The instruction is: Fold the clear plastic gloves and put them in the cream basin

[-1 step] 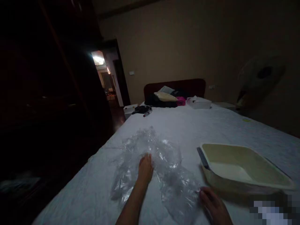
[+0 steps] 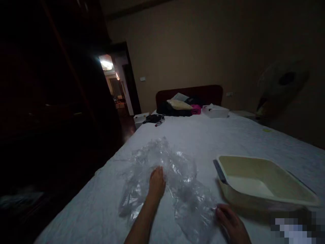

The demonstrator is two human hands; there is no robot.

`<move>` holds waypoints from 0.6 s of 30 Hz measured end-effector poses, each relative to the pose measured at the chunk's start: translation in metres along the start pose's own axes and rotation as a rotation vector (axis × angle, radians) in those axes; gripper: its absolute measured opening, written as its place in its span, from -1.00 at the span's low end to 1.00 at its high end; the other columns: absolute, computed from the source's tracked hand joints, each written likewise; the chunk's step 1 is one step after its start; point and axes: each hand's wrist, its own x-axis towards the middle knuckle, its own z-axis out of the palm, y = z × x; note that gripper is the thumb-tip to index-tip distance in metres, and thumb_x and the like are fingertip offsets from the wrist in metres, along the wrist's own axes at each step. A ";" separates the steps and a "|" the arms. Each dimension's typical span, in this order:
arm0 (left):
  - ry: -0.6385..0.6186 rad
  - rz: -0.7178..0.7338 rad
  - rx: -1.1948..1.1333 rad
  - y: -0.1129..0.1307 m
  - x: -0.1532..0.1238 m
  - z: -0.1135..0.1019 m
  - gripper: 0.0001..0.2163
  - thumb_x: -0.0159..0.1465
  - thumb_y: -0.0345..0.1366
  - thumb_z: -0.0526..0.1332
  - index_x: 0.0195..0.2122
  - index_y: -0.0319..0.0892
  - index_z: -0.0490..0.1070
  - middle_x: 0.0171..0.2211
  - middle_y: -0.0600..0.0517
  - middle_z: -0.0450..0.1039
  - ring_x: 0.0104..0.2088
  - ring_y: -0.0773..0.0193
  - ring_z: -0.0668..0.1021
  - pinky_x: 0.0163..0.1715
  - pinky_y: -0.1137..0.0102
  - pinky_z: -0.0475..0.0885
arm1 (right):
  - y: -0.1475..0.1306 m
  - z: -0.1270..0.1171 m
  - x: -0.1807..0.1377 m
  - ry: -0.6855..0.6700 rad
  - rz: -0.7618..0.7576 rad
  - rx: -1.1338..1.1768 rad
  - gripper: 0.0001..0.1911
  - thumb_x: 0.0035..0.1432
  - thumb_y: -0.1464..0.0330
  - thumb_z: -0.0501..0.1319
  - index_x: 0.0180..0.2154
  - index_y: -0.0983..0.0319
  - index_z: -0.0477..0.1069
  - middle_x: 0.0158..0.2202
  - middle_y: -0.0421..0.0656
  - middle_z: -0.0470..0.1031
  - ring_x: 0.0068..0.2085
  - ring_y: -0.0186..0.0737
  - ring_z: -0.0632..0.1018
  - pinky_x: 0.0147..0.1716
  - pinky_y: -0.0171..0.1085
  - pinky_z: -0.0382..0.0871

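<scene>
The right hand (image 2: 231, 222) pinches the near right edge of a crumpled clear plastic sheet (image 2: 193, 201) between thumb and fingers. A little farther in, the left hand (image 2: 157, 183) lies on the middle of the sheet, fingers close together and bent; whether they grip the film cannot be told. The plastic spreads over the white bedcover (image 2: 101, 203), left of a cream tub (image 2: 243, 164) with a grey handle. Farther off, a dark item (image 2: 153, 118) lies near the bed's left edge. Beyond, a beige cushion (image 2: 180, 104), a pink roll (image 2: 196, 109) and a white box (image 2: 215, 112) sit before the dark red headboard (image 2: 213, 90).
</scene>
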 end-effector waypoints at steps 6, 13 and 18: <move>0.067 0.096 -0.094 0.002 -0.009 -0.028 -0.71 0.16 -0.42 0.09 -0.07 -0.30 0.31 0.07 -0.26 0.24 0.15 0.01 0.23 0.10 0.00 0.13 | 0.000 -0.004 0.001 -0.055 0.067 0.021 -0.56 -0.32 0.02 0.34 -0.46 0.23 0.49 -0.48 -0.16 0.55 -0.39 -0.16 0.54 -0.41 -0.38 0.45; 0.041 0.241 -0.360 0.036 -0.041 -0.080 -0.53 0.10 -0.59 -0.03 0.05 -0.21 0.24 0.08 -0.16 0.25 0.15 0.09 0.23 0.08 0.03 0.16 | -0.011 -0.012 -0.006 -0.082 0.027 0.050 -0.57 -0.20 0.03 0.30 -0.39 0.23 0.45 -0.43 -0.12 0.55 -0.38 -0.13 0.54 -0.34 -0.29 0.44; -0.172 -0.196 -0.885 0.086 -0.097 -0.095 -0.75 0.20 -0.29 0.08 -0.14 -0.18 0.41 -0.15 -0.16 0.43 -0.11 0.08 0.46 -0.08 0.17 0.31 | -0.036 -0.012 -0.017 -0.079 -0.029 0.082 -0.61 -0.16 0.06 0.30 -0.38 0.23 0.44 -0.42 -0.12 0.53 -0.37 -0.14 0.53 -0.34 -0.29 0.44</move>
